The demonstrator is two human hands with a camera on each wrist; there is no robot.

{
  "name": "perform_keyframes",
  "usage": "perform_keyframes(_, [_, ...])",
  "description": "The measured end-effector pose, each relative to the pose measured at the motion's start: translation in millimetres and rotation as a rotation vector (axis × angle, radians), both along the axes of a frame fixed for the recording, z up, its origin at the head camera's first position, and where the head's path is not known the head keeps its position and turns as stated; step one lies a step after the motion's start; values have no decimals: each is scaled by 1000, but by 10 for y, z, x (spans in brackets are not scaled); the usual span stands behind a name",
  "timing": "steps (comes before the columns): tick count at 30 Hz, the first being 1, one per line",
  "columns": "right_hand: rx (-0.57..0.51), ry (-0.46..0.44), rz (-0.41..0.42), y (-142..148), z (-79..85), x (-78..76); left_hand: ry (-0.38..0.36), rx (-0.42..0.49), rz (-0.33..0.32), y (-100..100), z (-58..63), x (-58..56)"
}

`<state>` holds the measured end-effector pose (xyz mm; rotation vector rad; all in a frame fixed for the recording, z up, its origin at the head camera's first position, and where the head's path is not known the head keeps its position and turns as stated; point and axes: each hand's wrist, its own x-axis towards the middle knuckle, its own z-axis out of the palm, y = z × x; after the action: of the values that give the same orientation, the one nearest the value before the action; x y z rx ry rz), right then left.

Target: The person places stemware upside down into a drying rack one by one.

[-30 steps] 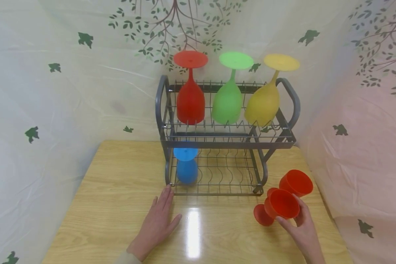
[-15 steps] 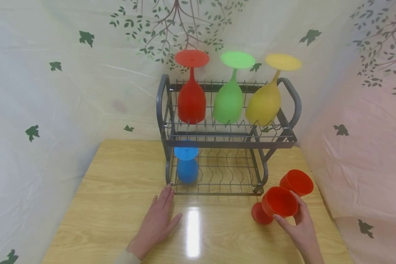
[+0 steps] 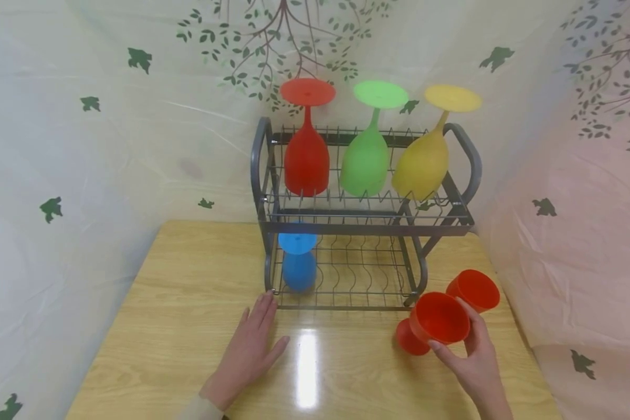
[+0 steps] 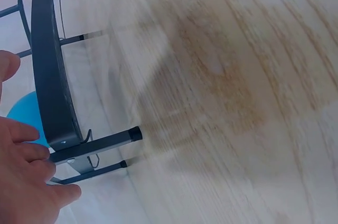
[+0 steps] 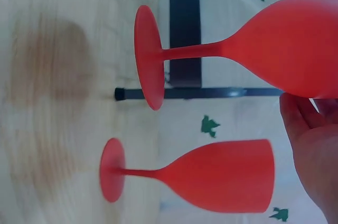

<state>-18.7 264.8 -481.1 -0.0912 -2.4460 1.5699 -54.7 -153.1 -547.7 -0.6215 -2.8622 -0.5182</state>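
My right hand [image 3: 478, 361] grips the bowl of a red wine glass [image 3: 441, 318], thumb on the near side and fingers on the far side. In the right wrist view its foot looks raised off the table. A second red wine glass [image 3: 473, 290] stands upright just behind it. My left hand [image 3: 249, 347] lies with fingers extended, tips at the front left corner of a dark two-tier dish rack [image 3: 364, 230]. Upside down on the upper tier are a red glass [image 3: 307, 163], a green glass [image 3: 364, 163] and a yellow glass [image 3: 422, 163]. A blue glass [image 3: 298, 271] sits inverted on the lower tier.
The rack stands at the back of a wooden table [image 3: 189, 280]. Behind and beside the table hangs a pale patterned sheet [image 3: 110, 163]. The yellow glass leans to the right.
My right hand has carried the red wine glass a little to the left and toward the rack, away from the other red glass. My left hand has stayed by the rack corner.
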Motion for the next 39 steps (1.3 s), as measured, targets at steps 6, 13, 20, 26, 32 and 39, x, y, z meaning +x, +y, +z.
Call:
perform_keyframes(6, [-2, 37, 28, -107, 97, 9, 40, 37, -13, 2, 37, -9])
perform_keyframes(13, [-15, 54, 58, -238, 160, -6, 108, 93, -27, 22, 80, -11])
perform_keyframes(20, [-48, 110, 105, -365, 201, -63, 222, 182, -58, 51, 150, -17])
perform_keyframes(26, [-54, 120, 141, -458, 233, -108, 277, 253, -76, 85, 213, -26])
perform_keyframes(32, [-32, 109, 168, -564, 280, -147, 241, 313, -86, 121, 304, -16])
perform_keyframes(39, [28, 95, 195, -702, 339, -197, 241, 392, -103, 170, 365, -15])
